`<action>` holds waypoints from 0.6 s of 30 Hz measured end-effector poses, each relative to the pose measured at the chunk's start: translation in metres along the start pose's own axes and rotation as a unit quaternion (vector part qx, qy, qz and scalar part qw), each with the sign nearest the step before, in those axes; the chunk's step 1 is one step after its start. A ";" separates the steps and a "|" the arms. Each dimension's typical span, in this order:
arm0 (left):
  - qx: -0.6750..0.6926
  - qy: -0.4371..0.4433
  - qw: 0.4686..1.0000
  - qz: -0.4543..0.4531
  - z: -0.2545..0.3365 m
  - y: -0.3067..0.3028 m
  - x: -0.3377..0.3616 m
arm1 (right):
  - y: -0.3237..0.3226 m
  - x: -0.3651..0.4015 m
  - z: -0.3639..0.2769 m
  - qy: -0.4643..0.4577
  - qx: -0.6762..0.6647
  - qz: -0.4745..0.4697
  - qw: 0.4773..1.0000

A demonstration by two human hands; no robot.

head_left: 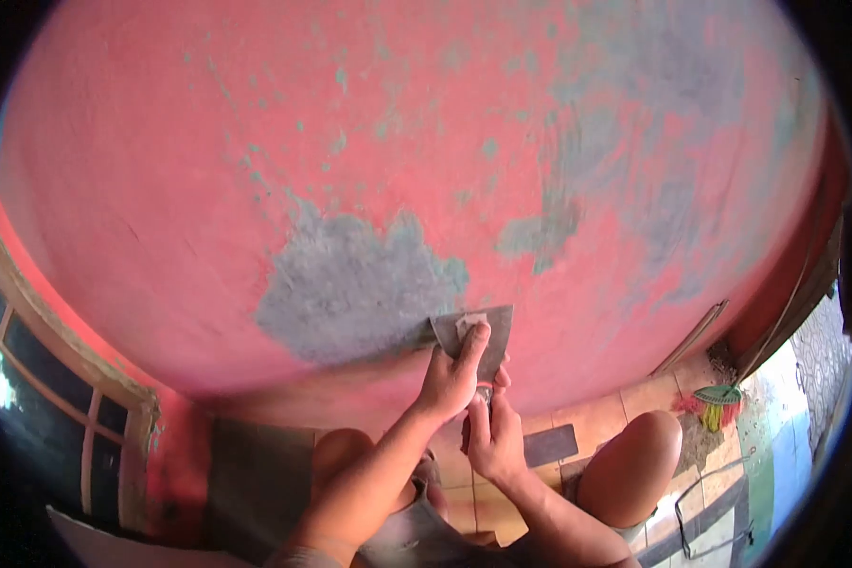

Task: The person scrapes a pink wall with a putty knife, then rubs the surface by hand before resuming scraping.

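Observation:
A wide-bladed putty knife [498, 339] is held up in front of the pink wall [208, 189]. My right hand [497, 440] is closed round its handle, low in the grip. My left hand [452, 379] is closed at the left side of the blade, its thumb lying across the face beside a small whitish patch [470, 325]. The fingers behind the blade are hidden. Just left of the knife, the wall has a large bare grey patch [350, 279] with ragged edges, its lower right close to the blade's corner.
More grey-green patches [625, 142] spread over the wall's upper right. A window frame [90, 407] stands at left. My bent knee [634, 464] is at right, above the tiled floor [587, 421]. A colourful broom head [713, 405] lies near the wall's right end.

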State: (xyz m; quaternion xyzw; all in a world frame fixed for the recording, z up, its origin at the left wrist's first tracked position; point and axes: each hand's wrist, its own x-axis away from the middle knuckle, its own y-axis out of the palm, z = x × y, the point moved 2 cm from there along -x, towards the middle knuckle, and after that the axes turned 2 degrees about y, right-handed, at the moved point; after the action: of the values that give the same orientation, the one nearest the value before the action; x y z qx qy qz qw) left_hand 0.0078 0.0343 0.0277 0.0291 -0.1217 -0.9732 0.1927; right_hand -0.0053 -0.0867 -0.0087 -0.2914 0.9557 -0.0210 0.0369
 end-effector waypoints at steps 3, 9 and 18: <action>-0.007 0.004 0.999 -0.032 -0.021 -0.011 -0.003 | 0.003 0.000 0.012 0.032 -0.080 0.003 0.996; 0.026 -0.089 0.996 -0.005 -0.048 0.005 0.007 | -0.001 0.011 0.045 0.087 -0.078 0.054 0.992; -0.021 -0.060 0.997 0.031 -0.045 0.005 0.002 | 0.006 0.007 0.048 0.089 -0.014 0.066 0.994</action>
State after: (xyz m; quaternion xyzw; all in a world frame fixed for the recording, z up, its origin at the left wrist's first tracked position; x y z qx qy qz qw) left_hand 0.0122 0.0191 -0.0143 -0.0375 -0.1131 -0.9691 0.2159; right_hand -0.0108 -0.0862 -0.0577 -0.2254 0.9724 -0.0312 -0.0515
